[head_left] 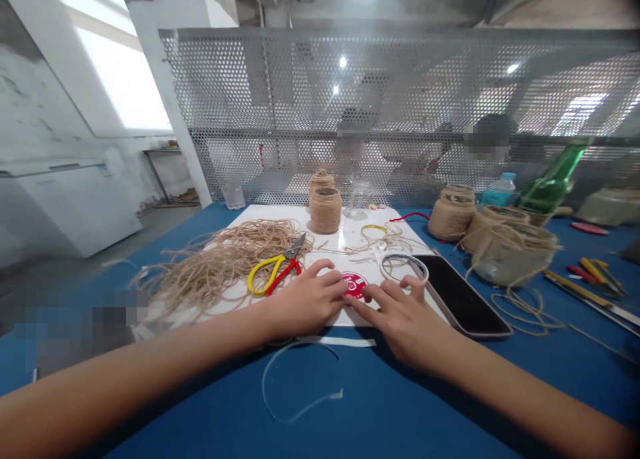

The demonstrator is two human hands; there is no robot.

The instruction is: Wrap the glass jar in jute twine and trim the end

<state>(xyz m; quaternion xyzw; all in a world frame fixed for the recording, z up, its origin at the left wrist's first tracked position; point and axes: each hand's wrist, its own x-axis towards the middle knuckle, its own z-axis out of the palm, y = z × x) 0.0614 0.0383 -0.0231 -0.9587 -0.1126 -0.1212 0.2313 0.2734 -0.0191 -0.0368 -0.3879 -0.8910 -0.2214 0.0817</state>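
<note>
A red round disc (354,285) with a white pattern lies on the white board (360,316), between my two hands. My left hand (313,296) is closed at the disc's left edge, fingers bent and pressed together. From the other side, my right hand (400,319) grips the disc's right and lower edge with bent fingers; its fingertips meet those of the left. The fingers cover parts of the disc. Just beyond the right hand rests a ring-shaped roll of tape (404,267). Yellow-and-red-handled scissors (280,269) lie beyond my left hand.
Loose twine (215,266) is heaped at left. Twine-wrapped jars (326,212) stand at the back and right, near a glass jar (358,200) and green bottle (553,179). A phone (460,296) lies at right. A clear strip (273,392) curls in front. Behind stands a perforated metal screen (290,112).
</note>
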